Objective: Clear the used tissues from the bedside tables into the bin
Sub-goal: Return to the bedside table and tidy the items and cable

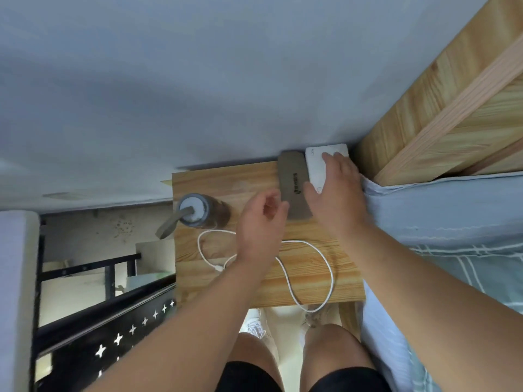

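**Bedside surface [254,290], wooden, beside the bed [452,222]. Contents and handling notes.**

- Used tissues: none plainly visible on the surface. Any remaining may lie under the hands or behind the items at the far edge; this cannot be told.
- Bin: not in view.
- Left hand [259,224]: over the middle of the surface, fingers curled in toward the thumb, just beside the grey case. Whether it pinches anything cannot be told.
- Right hand [334,193]: laid over the white box at the far right corner, fingers fairly straight on top, thumb along the box's near-left side. It rests on the box rather than closing round it.
- White box [317,162]: flat, rectangular, touching the grey case.
- Grey case [291,176]: oblong, at the far edge.
- Bottle [195,210]: upright, with a strap, at the left edge.
- White cable [325,258]: looped loosely and trailing over the near edge.

Handling, by judgement: a used tissue would be very light, soft and crumpled. Pinch it at any raised fold. Lifting the box or case may expose one.
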`<action>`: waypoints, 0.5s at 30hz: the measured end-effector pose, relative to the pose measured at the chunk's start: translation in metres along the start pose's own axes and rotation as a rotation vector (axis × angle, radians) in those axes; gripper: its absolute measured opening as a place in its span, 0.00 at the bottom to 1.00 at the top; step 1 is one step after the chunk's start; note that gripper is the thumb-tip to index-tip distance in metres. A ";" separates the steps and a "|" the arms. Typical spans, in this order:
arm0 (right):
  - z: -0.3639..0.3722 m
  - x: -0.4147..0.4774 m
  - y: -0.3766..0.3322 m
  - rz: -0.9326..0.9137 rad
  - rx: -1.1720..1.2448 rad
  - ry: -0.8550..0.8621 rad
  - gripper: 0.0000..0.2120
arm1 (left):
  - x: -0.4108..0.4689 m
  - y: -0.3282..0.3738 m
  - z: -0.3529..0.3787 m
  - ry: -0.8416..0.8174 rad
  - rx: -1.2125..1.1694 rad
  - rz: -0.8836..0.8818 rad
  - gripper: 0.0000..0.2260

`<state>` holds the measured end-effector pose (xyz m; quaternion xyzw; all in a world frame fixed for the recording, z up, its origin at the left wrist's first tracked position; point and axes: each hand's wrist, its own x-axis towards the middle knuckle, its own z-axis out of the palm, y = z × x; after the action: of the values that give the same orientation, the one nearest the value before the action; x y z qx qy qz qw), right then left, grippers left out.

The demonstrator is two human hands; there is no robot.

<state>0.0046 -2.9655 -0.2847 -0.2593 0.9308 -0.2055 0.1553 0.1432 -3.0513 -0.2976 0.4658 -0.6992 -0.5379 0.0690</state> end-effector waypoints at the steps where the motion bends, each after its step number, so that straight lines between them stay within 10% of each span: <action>1: -0.002 -0.010 -0.002 -0.064 0.011 0.037 0.26 | -0.017 -0.009 -0.010 -0.007 -0.024 -0.041 0.05; 9: 0.018 -0.143 0.010 -0.032 0.060 -0.198 0.07 | -0.047 -0.067 -0.105 0.393 -0.105 -0.382 0.25; 12: 0.032 -0.181 0.022 0.031 0.014 -0.330 0.07 | -0.019 -0.066 -0.115 0.252 -0.148 -0.268 0.52; 15: 0.041 -0.197 0.025 0.062 -0.015 -0.380 0.05 | 0.007 -0.064 -0.111 0.138 -0.083 -0.152 0.50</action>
<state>0.1712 -2.8503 -0.2958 -0.2660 0.8936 -0.1410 0.3328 0.2426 -3.1314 -0.3069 0.5501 -0.6326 -0.5368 0.0952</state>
